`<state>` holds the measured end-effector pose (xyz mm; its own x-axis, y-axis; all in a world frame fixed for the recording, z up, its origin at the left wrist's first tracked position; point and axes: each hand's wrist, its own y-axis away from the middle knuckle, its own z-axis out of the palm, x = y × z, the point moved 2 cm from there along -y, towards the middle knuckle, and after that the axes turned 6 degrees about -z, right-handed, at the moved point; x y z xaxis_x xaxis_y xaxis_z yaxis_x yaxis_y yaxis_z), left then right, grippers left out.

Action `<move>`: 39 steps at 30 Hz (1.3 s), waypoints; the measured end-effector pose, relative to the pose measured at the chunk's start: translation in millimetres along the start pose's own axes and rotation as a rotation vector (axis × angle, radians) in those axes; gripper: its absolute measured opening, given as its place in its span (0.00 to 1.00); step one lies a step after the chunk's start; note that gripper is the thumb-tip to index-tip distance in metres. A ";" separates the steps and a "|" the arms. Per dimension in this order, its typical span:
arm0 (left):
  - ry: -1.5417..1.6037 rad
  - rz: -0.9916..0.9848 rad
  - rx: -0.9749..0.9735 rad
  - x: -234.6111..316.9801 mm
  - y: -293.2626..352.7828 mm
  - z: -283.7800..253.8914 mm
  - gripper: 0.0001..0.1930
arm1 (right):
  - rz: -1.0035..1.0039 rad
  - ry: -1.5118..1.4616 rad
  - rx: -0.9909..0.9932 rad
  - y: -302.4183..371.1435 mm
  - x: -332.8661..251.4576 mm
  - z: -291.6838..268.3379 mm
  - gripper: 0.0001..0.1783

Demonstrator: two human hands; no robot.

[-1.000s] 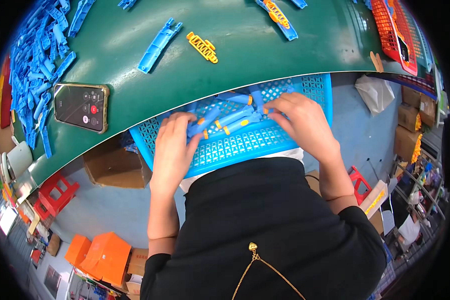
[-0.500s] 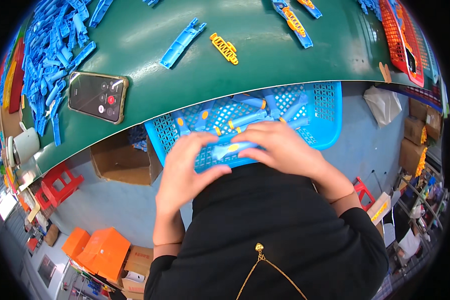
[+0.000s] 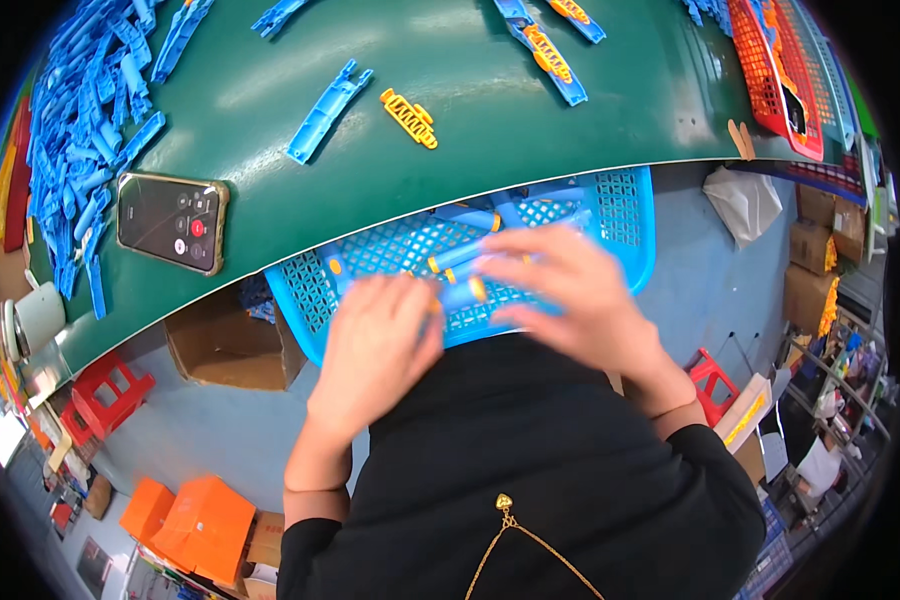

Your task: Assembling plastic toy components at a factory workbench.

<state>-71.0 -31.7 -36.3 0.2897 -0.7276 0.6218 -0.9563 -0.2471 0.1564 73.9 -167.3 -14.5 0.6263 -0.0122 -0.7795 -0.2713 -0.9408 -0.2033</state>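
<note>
Hands blurred over a blue basket [image 3: 625,215] in the lap: left hand [image 3: 380,340] and right hand [image 3: 565,290] curl round a light, rigid blue-and-yellow plastic part [image 3: 460,290], probably best gripped at its ends.

Blue lattice basket [image 3: 625,215] (green table [image 3: 470,130])

Green bench [image 3: 470,130] spanned upper frame, front edge curving (fisheye bend), soft glare on top. Below it, blue-grey floor [image 3: 200,440]. Open cardboard box [image 3: 225,345] under bench edge. Red stool [image 3: 105,395] at left, another red stool [image 3: 712,380] at right. Orange boxes [image 3: 195,520] lower left. Stacked cartons [image 3: 810,250] far right.
</note>
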 end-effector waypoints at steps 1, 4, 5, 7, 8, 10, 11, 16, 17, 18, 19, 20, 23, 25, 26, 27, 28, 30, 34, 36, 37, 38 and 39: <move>0.120 0.072 0.018 10.4 4.7 -2.6 0.13 | -0.091 -0.019 -0.023 3.1 -1.0 13.2 0.23; 0.259 0.097 0.032 18.9 18.9 -4.1 0.14 | -0.040 -0.178 -0.075 25.3 2.0 31.7 0.23; 0.324 0.094 0.021 20.2 22.3 -4.4 0.14 | -0.096 -0.263 -0.063 29.6 2.6 33.0 0.22; 0.317 0.122 -0.009 20.2 25.8 -2.2 0.15 | -0.149 -0.347 -0.047 36.8 3.9 37.3 0.22; 0.322 0.138 -0.020 20.2 26.4 -0.9 0.15 | -0.161 -0.363 -0.015 39.7 4.5 39.8 0.21; 0.326 0.157 -0.034 19.8 26.5 -0.8 0.15 | -0.172 -0.377 0.021 42.5 3.8 40.1 0.21; 0.304 0.156 -0.039 19.1 26.0 -1.5 0.15 | -0.142 -0.367 -0.005 43.2 3.8 39.8 0.21; 0.390 0.100 -0.173 16.3 32.3 -4.0 0.14 | -0.160 -0.369 -0.094 46.8 3.3 33.6 0.17; 0.371 0.081 -0.167 12.3 34.6 -5.7 0.13 | -0.141 -0.322 -0.006 50.8 5.7 29.6 0.16; 0.353 0.062 -0.160 7.8 37.2 -7.8 0.12 | -0.122 -0.273 0.081 55.1 7.1 26.1 0.16; 0.356 0.066 -0.166 4.0 37.7 -11.1 0.12 | -0.080 -0.216 0.159 58.1 8.6 21.4 0.14; 0.245 0.022 -0.090 -1.0 37.9 -17.6 0.12 | -0.052 -0.156 0.165 63.3 11.1 18.5 0.13; 0.031 -0.068 0.010 -15.3 43.2 -32.1 0.11 | -0.063 -0.031 0.252 72.6 19.7 7.3 0.14; -0.036 -0.170 0.085 -25.0 50.4 -40.5 0.11 | -0.123 0.084 0.440 77.3 31.5 -4.6 0.19; -0.012 -0.229 0.147 -29.8 55.2 -48.3 0.10 | -0.005 0.089 0.499 82.2 36.3 -18.3 0.25; 0.011 -0.286 0.211 -32.4 60.1 -55.7 0.10 | 0.060 0.056 0.597 83.5 39.0 -32.0 0.27; 0.032 -0.343 0.264 -29.0 63.0 -62.2 0.09 | 0.121 0.022 0.693 82.9 41.9 -42.5 0.30; -0.006 -0.383 0.327 -30.8 67.4 -68.3 0.08 | 0.140 0.023 0.762 80.5 44.1 -54.7 0.29; -0.128 -0.393 0.391 -31.7 61.4 -60.1 0.08 | 0.149 -0.013 0.724 75.5 48.0 -55.2 0.28; -0.170 -0.379 0.378 -36.7 54.1 -45.3 0.10 | 0.127 -0.013 0.696 72.1 42.4 -50.8 0.28; -0.207 -0.375 0.342 -36.9 49.3 -39.1 0.10 | 0.114 -0.011 0.668 71.3 39.6 -49.2 0.28; -0.221 -0.342 0.292 -38.4 45.1 -33.4 0.10 | 0.113 -0.008 0.662 71.7 37.6 -48.9 0.29; -0.182 -0.367 0.288 -35.3 40.5 -29.0 0.10 | 0.103 -0.005 0.668 72.1 35.1 -48.3 0.29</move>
<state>-121.1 2.6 -29.7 0.6315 -0.6532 0.4178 -0.7478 -0.6555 0.1056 111.6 -251.9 -27.9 0.5703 -0.0876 -0.8168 -0.7240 -0.5233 -0.4494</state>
